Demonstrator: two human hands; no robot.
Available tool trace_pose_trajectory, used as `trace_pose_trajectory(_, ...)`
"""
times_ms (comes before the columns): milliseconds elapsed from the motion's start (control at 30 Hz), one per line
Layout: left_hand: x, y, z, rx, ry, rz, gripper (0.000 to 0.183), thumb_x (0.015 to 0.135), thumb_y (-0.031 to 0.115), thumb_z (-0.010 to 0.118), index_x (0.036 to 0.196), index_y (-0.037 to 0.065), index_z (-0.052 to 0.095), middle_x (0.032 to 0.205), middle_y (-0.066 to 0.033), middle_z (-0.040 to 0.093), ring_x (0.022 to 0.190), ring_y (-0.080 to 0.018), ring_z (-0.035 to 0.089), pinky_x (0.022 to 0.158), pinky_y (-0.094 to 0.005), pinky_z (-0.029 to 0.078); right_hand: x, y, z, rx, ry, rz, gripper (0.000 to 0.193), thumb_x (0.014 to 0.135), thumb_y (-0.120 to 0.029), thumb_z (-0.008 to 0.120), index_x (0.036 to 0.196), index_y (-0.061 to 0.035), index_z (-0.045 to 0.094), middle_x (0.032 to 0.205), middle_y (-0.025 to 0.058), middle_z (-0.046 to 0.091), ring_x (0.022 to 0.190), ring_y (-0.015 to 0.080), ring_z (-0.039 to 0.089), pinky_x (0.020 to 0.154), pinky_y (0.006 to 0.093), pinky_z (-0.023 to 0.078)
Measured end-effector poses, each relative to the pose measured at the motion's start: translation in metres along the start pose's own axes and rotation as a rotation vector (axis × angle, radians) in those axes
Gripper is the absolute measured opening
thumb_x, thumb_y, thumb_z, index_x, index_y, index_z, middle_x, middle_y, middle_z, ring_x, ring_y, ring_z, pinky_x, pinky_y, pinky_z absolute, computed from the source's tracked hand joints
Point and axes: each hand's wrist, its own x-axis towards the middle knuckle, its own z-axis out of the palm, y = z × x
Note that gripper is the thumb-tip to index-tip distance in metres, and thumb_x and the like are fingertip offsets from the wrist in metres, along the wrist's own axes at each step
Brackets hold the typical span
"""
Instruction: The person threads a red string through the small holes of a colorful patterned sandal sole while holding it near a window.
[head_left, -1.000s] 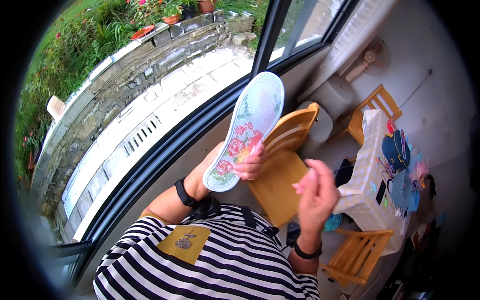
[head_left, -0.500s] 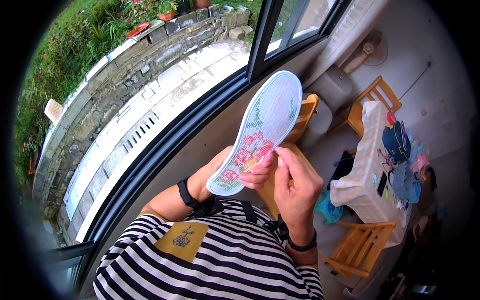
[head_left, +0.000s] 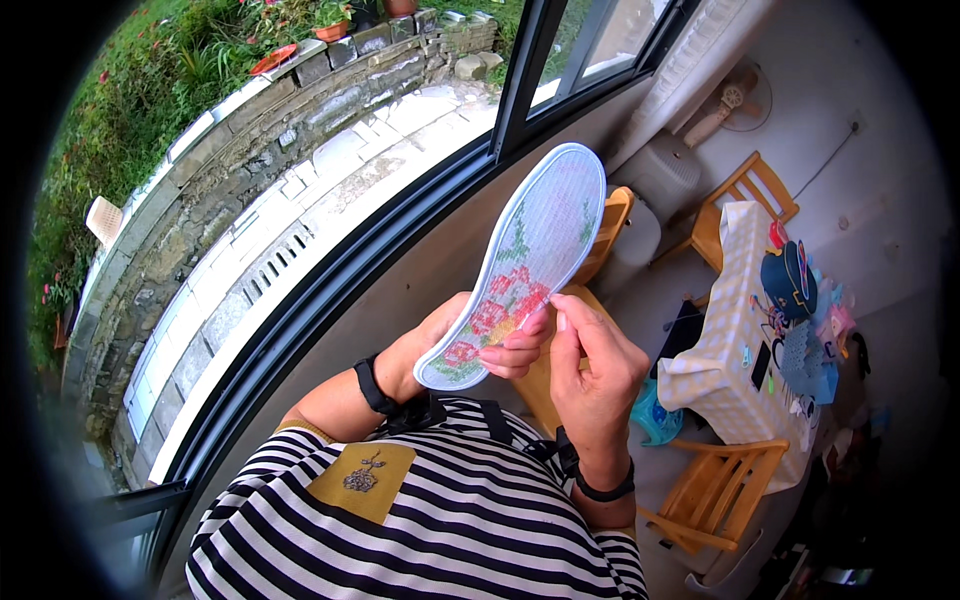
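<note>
L hand (head_left: pixel 515 352) grips flower-embroidered insole (head_left: pixel 555 210) nr its lower end, fingers over front; insole tilted, top leaning R. R hand (head_left: pixel 597 372) at insole's R edge, thumb & index tips close tog.; anything b/w them too small to tell. Dark wristband on each wrist. B&w striped top (head_left: pixel 420 550) w/ mustard patch (head_left: pixel 352 482) below. Dark window frame (head_left: pixel 400 225) to L, curved stone wall (head_left: pixel 190 215) outside. To R: checked tablecloth (head_left: pixel 705 385) w/ dark cap (head_left: pixel 788 282) on it, slatted wooden chair (head_left: pixel 722 495) just beside, fan (head_left: pixel 733 97) farther back.
</note>
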Motion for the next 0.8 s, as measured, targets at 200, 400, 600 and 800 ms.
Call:
trace_pose_trajectory(200, -0.005, -0.001, 0.006, 0.178, 0.174, 0.065, 0.022, 0.094, 0.022, 0.049, 0.091, 0.001, 0.054, 0.068, -0.0024, 0.050, 0.052, -0.0099, 0.047, 0.047, -0.0224, 0.036, -0.002, 0.005, -0.008, 0.116, -0.096, 0.117, 0.017, 0.082, 0.006, 0.056, 0.097, 0.0032, 0.063, 0.077, 0.0157, 0.064, 0.061, 0.0235, 0.064, 0.054, 0.0290, 0.049)
trace_pose_trajectory(400, 0.000, 0.000, 0.017, 0.480, 0.464, 0.147, 0.018, 0.092, 0.017, 0.059, 0.092, 0.000, 0.064, 0.084, -0.0045, 0.067, 0.071, -0.0076, 0.063, 0.067, -0.0206, 0.051, -0.012, 0.022, -0.018, 0.470, -0.264, 0.464, 0.016, 0.086, 0.004, 0.054, 0.100, 0.0039, 0.061, 0.079, 0.0071, 0.064, 0.063, 0.0093, 0.058, 0.057, 0.0229, 0.049)
trace_pose_trajectory(600, 0.002, 0.000, 0.015, 0.748, 0.520, 0.095, 0.018, 0.091, 0.019, 0.062, 0.089, 0.001, 0.067, 0.081, -0.0029, 0.068, 0.069, -0.0042, 0.062, 0.065, -0.0188, 0.051, -0.027, 0.041, -0.008, 0.247, -0.165, 0.208, 0.018, 0.080, 0.001, 0.059, 0.098, 0.0020, 0.062, 0.089, 0.0159, 0.066, 0.083, 0.0301, 0.065, 0.075, 0.0351, 0.049)
trace_pose_trajectory(800, -0.002, -0.001, 0.012, 1.047, 0.578, 0.151, 0.022, 0.092, 0.021, 0.061, 0.087, 0.000, 0.067, 0.077, -0.0013, 0.067, 0.067, -0.0022, 0.059, 0.063, -0.0186, 0.049, -0.042, 0.054, -0.002, 0.275, -0.059, 0.320, 0.027, 0.088, -0.005, 0.051, 0.114, 0.0033, 0.051, 0.109, 0.0174, 0.058, 0.097, 0.0303, 0.059, 0.087, 0.0365, 0.045)
